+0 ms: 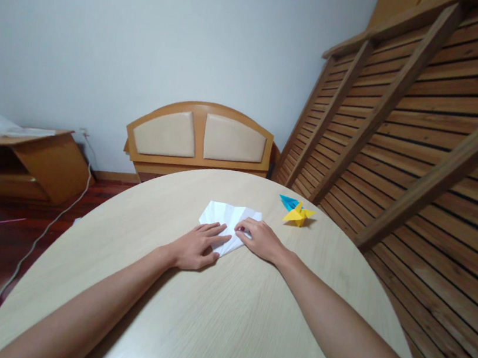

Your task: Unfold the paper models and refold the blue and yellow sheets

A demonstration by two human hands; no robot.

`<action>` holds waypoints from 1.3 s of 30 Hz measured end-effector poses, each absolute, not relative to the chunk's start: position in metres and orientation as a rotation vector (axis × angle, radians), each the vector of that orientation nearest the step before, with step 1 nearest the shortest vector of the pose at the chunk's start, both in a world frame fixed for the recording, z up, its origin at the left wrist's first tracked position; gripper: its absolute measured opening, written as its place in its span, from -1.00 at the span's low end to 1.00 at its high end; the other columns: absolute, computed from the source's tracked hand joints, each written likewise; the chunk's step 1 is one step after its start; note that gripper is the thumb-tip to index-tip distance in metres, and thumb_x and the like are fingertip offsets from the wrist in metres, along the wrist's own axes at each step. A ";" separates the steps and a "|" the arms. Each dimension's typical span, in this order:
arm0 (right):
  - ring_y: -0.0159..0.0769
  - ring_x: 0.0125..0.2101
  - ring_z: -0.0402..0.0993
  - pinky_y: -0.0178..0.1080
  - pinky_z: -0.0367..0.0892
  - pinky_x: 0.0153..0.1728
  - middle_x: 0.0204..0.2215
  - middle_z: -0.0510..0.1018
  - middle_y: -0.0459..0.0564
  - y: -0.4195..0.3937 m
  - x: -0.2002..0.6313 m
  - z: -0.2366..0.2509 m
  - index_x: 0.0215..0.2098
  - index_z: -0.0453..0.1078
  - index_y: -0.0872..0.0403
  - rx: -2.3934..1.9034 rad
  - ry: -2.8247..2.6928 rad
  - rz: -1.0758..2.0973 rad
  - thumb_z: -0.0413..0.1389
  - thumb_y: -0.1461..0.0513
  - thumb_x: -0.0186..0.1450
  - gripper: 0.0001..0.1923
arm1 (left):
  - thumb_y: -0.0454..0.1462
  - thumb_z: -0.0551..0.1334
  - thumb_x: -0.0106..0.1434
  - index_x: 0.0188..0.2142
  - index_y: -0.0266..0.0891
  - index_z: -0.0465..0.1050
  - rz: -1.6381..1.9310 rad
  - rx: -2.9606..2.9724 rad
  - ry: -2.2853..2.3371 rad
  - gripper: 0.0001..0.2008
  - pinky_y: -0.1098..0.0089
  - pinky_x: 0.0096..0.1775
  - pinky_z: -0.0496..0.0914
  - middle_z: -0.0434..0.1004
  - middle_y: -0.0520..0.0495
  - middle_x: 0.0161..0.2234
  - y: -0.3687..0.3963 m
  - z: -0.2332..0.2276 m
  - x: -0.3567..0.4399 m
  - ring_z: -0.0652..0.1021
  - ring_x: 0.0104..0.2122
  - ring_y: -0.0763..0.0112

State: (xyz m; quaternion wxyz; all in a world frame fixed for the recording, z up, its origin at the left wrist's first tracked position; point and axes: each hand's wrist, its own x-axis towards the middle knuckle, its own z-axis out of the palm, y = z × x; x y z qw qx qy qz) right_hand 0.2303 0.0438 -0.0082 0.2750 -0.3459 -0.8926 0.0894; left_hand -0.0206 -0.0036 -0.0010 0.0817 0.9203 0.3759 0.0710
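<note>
Paper (228, 220), white and already creased into several fan-like panels, lies flat on the round wooden tabletop (219, 318) in front of the person, so the folding looks part-way done with no finished shape yet. The left hand (196, 247) presses flat on its near left corner, fingers spread, gripping nothing; the right hand (259, 238) rests fingertips on the near right edge, likewise pressing rather than pinching. Farther right, well apart, sit a finished yellow origami figure (298, 214) and a blue one (288, 201), touching.
</note>
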 end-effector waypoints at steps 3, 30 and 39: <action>-0.24 -0.21 0.51 -0.23 0.30 -0.14 -0.22 0.59 0.02 0.044 0.231 -0.008 -0.19 0.53 0.05 -0.919 -2.420 0.224 0.07 0.21 0.42 -0.81 | -0.10 0.09 0.37 0.38 -0.10 0.10 0.213 2.753 1.124 -0.39 -0.04 0.32 0.03 -0.07 -0.14 0.42 -0.003 -0.001 -0.021 0.06 0.38 -0.02; -0.06 0.16 0.27 0.10 0.12 0.19 0.19 0.46 -0.05 0.041 0.234 -0.009 0.20 0.40 -0.16 -0.737 -2.606 0.382 0.06 0.10 0.42 -0.61 | 0.05 0.14 0.33 0.30 -0.19 0.23 0.343 2.720 1.144 -0.36 -0.01 0.29 0.13 0.25 -0.21 0.31 -0.003 -0.001 -0.018 0.21 0.32 -0.01; 0.04 0.21 0.18 0.16 0.08 0.19 0.21 0.44 0.01 0.038 0.231 -0.008 0.19 0.42 -0.08 -0.841 -2.581 0.252 0.06 0.11 0.42 -0.60 | 0.11 0.13 0.30 0.25 -0.17 0.33 0.336 2.817 1.152 -0.36 -0.03 0.21 0.19 0.29 -0.23 0.28 -0.005 0.006 -0.018 0.33 0.19 -0.06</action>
